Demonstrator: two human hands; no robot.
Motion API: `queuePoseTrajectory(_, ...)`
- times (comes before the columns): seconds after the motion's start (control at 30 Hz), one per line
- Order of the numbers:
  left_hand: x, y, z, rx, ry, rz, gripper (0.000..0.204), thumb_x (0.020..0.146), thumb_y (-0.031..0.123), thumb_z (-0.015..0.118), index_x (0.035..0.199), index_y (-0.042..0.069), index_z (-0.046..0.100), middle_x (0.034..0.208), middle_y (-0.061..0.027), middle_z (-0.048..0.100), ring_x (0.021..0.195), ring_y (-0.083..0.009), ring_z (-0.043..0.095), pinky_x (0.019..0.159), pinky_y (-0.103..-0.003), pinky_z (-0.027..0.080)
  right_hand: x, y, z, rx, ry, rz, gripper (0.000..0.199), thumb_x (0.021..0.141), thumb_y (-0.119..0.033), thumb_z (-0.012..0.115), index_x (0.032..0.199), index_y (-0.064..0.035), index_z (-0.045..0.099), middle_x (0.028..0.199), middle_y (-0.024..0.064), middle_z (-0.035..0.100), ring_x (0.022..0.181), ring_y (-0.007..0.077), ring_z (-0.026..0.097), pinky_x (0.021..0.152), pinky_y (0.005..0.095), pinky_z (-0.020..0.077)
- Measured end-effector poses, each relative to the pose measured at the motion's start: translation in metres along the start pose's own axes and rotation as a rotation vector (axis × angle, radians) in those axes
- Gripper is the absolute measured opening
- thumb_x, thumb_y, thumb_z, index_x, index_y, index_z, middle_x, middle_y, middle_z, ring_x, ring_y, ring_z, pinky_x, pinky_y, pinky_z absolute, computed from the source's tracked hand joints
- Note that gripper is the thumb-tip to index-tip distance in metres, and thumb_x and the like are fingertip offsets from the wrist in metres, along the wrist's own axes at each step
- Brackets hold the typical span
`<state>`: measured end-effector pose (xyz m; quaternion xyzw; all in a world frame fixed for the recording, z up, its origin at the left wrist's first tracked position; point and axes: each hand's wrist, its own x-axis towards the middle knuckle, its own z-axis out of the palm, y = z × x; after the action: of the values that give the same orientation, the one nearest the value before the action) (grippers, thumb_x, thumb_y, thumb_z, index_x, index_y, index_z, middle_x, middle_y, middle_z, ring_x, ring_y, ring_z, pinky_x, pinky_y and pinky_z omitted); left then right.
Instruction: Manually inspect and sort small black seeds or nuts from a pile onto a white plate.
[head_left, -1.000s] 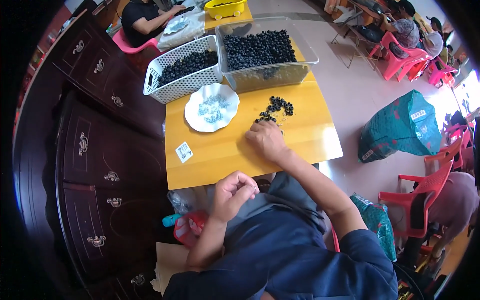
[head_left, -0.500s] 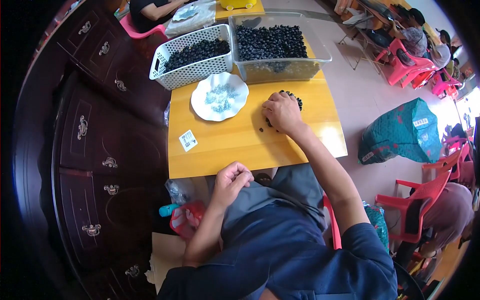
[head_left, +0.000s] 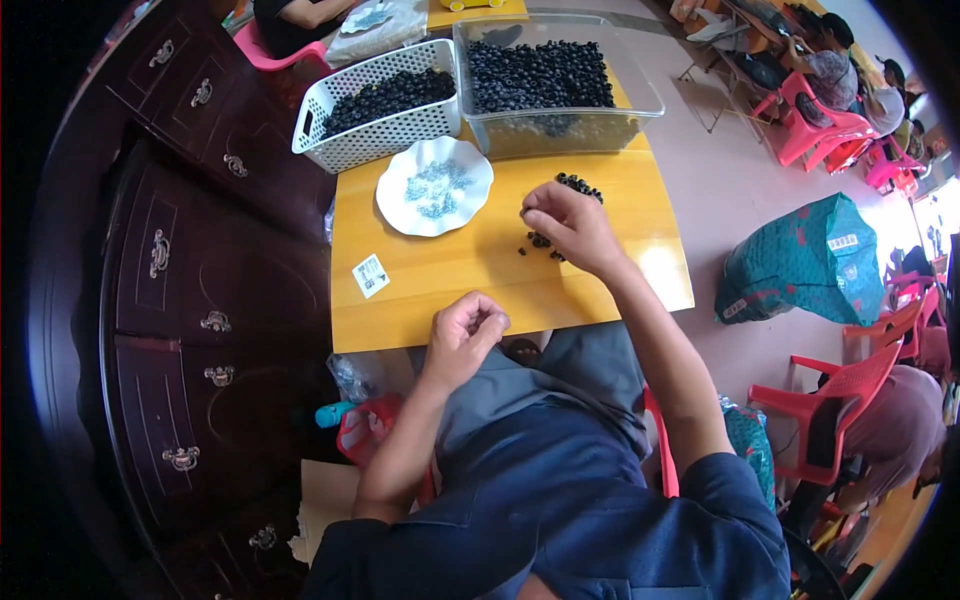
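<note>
Sorting step, looks like: right hand (head_left: pixel 568 225) pinches black beads (head_left: pixel 580 186) on the bench (head_left: pixel 450 290); left hand (head_left: pixel 465 330) curled loosely.

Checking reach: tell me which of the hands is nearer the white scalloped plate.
Right. The right hand rests on the table just right of the white scalloped plate; the left hand sits at the table's near edge.

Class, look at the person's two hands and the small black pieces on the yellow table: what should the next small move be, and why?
Probably the right hand should pinch one piece from the loose black pile it rests on and carry it toward the left hand. The right fingers are already bunched over the pile, while the left hand waits curled at the table's near edge, and whether it holds anything cannot be told.
</note>
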<state>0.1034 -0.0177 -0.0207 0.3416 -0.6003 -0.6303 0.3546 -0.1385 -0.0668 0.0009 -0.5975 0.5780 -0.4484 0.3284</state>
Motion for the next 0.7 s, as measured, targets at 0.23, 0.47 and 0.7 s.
queuePoseTrajectory(0.23,0.007,0.028,0.021,0.144,-0.016,0.1,0.004,0.092,0.004,0.064,0.094,0.0,0.063,0.08,0.0011,0.062,0.07,-0.0037,0.055,0.066,-0.02,0.047,-0.089,-0.003,0.003,1.083,-0.12,0.336,0.024,0.088,-0.014,0.073,0.109,-0.0093,0.062,0.105,0.0058,0.07,0.086,0.0112,0.064,0.082,0.0256,0.0521)
queuePoseTrajectory(0.47,0.01,0.033,0.053,0.304,0.002,0.213,0.006,0.088,0.001,0.068,0.092,-0.001,0.066,0.077,-0.0044,0.066,0.064,-0.0075,0.06,0.056,-0.023,0.047,-0.14,0.025,0.005,1.332,-0.032,0.463,0.026,0.087,-0.006,0.072,0.111,-0.0094,0.064,0.108,0.0076,0.07,0.097,0.0159,0.068,0.089,0.0305,0.0541)
queuePoseTrajectory(0.7,0.01,0.034,0.079,0.413,-0.042,0.184,0.006,0.087,0.002,0.069,0.092,-0.002,0.067,0.08,-0.0046,0.066,0.069,-0.0093,0.062,0.064,-0.023,0.05,-0.157,0.045,0.002,1.555,0.011,0.487,0.023,0.088,-0.003,0.07,0.11,-0.0068,0.064,0.109,0.0094,0.069,0.097,0.017,0.068,0.089,0.0316,0.0564)
